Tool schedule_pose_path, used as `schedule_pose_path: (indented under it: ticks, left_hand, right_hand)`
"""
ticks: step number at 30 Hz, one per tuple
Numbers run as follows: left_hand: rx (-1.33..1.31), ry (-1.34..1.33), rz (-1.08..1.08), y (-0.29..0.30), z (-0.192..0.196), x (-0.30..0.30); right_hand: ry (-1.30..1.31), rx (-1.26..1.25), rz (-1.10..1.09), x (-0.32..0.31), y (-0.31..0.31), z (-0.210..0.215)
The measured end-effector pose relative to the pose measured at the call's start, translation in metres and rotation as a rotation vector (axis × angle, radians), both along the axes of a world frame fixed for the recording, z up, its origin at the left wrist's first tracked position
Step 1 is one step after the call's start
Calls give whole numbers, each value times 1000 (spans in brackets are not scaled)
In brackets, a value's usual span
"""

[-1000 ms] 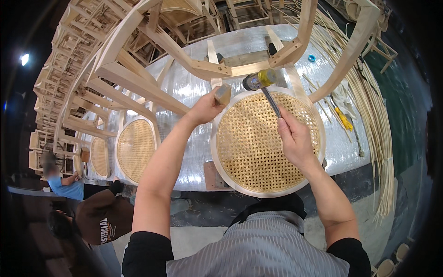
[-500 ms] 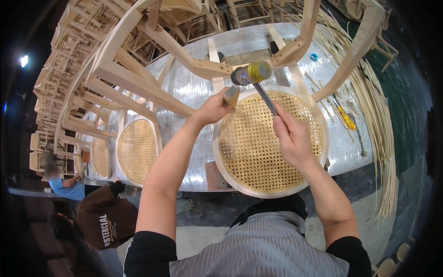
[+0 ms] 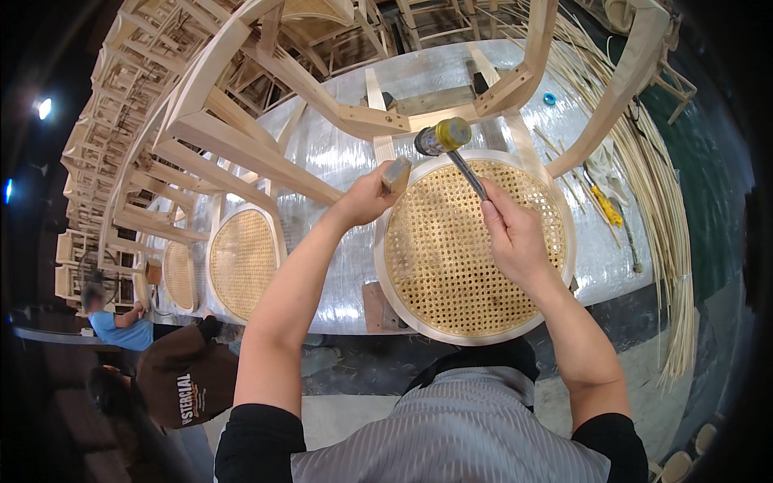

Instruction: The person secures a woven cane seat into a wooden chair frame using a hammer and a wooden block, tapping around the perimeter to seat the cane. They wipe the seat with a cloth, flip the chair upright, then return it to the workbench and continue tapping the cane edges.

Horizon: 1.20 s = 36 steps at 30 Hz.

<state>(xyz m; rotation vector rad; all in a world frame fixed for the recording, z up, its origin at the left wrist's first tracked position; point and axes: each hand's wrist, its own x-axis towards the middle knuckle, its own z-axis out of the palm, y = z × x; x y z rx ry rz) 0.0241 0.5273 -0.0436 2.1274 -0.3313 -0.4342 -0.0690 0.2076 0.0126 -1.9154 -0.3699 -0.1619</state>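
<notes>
As left hand (image 3: pixel 364 201) grips block (image 3: pixel 396 175), right hand (image 3: pixel 515 237) mallet (image 3: pixel 444 138), we see the block-mallet gap, upper centre, slightly widened, likely between taps.

A grey, pale-striped shirt (image 3: pixel 451 439) with short black sleeves (image 3: pixel 262 439) ending above the elbows; black cloth (image 3: pixel 515 359) below its hem; bare fingers (image 3: pixel 498 224).

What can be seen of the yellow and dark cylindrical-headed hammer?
The hammer has a slim, grey, metallic-looking shaft, gripped in the bare right hand, which hides its lower end. It slants forward and leftward, its yellow face rightward. In view, its head overlaps the pale wooden chair frame; whether they touch is unclear.
</notes>
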Motion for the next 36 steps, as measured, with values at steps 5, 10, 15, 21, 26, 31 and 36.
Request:
schedule_pose_path:
  ticks: [5,10,15,21,26,31,36]
  left_hand:
    - [30,37,-7,-11,8,-8]
    - [48,-95,14,-4,1,-17]
    - [-84,-101,54,-5,0,-24]
    - [286,-90,8,-27,22,-18]
    - [94,-108,71,-7,9,-33]
    - [321,-69,-9,-24,20,-19]
    - [140,-84,56,-12,13,-41]
  right_hand:
    - [-113,22,14,0,2,-17]
    - [-121,63,65,-4,14,14]
    - [-172,157,57,-12,24,42]
    - [-126,-201,41,11,10,-27]
    - [-93,114,-15,-5,23,17]
    - [-107,-207,109,-5,16,-41]
    - [-65,26,45,-18,20,5]
